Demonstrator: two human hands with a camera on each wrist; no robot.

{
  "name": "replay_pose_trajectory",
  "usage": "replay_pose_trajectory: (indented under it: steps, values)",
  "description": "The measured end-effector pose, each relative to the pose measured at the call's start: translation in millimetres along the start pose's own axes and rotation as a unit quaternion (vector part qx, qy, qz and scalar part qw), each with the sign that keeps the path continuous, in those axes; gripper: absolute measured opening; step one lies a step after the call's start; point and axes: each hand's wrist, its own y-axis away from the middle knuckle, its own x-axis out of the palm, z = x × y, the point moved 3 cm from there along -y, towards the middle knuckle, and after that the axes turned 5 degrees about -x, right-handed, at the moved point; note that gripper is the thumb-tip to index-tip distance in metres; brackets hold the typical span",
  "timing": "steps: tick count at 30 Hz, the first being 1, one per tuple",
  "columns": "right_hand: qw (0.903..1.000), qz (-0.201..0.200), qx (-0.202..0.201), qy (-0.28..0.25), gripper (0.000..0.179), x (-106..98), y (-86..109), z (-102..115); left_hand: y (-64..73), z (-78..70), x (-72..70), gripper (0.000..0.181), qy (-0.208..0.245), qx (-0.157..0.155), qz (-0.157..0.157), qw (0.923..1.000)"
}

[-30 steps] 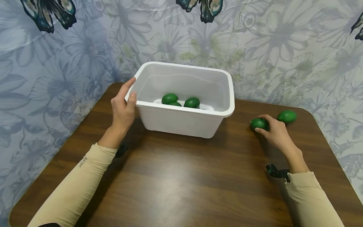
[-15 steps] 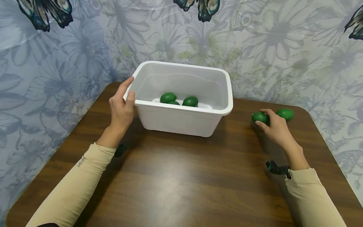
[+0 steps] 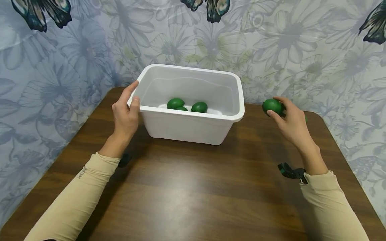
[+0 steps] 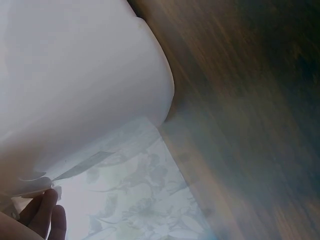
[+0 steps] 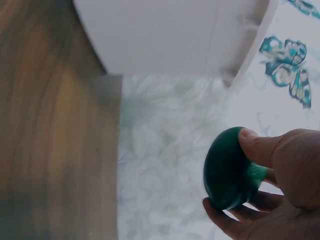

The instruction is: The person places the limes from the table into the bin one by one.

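My right hand [image 3: 291,122] holds a green lime [image 3: 272,106] between thumb and fingers, up off the table to the right of the bin. In the right wrist view the same lime [image 5: 230,170] shows its smooth oval side, with the thumb on top and fingertips beneath. My left hand [image 3: 125,112] grips the rim at the left end of a white plastic bin [image 3: 187,125]. Inside it lie a lime [image 3: 175,103], another lime [image 3: 199,107] and a third, mostly hidden by the front wall. Behind my right hand, one more lime [image 3: 306,118] barely shows.
The bin stands near the back of a brown wooden table [image 3: 181,187]. Close behind is a wall [image 3: 271,50] with a floral pattern and butterfly decorations [image 3: 208,8]. A black wrist strap mount [image 3: 292,172] sits at my right wrist.
My right hand has lifted the lime off the table, up and slightly left. The lime behind it is now almost covered by the hand. My left hand stays on the bin's rim.
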Motion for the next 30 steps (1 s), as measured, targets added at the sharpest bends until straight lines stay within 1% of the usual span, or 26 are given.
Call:
replay_pose_trajectory:
  steps: [5, 11, 15, 17, 25, 30]
  values:
    - [0.998, -0.055, -0.026, -0.016, 0.057, -1.2, -10.1, 23.6, -0.1, -0.5, -0.9, 0.057, -0.001, 0.003, 0.003, 1.0]
    - [0.9943, -0.084, -0.059, -0.028, 0.056, 0.9, -23.4, 55.0, -1.5, -1.6, 1.1, 0.056, -0.006, 0.005, 0.006, 1.0]
    - [0.9924, -0.091, -0.074, -0.036, 0.055, 7.7, -32.2, 72.0, -0.9, -1.1, 0.0, 0.056, -0.013, 0.0, -0.002, 0.9999]
    - [0.9918, -0.093, -0.075, -0.045, 0.055, 11.3, -35.0, 77.6, -0.6, -1.1, -0.2, 0.056, -0.011, -0.002, -0.001, 0.9999]
    - [0.9865, -0.089, -0.107, -0.086, 0.055, 25.2, -38.3, 92.3, -0.7, 0.4, 1.0, 0.056, -0.008, -0.006, 0.001, 0.9999]
    - [0.9833, -0.084, -0.137, -0.084, 0.057, 34.8, -41.1, 104.1, -1.0, 0.5, 1.7, 0.056, -0.008, -0.008, -0.004, 0.9999]
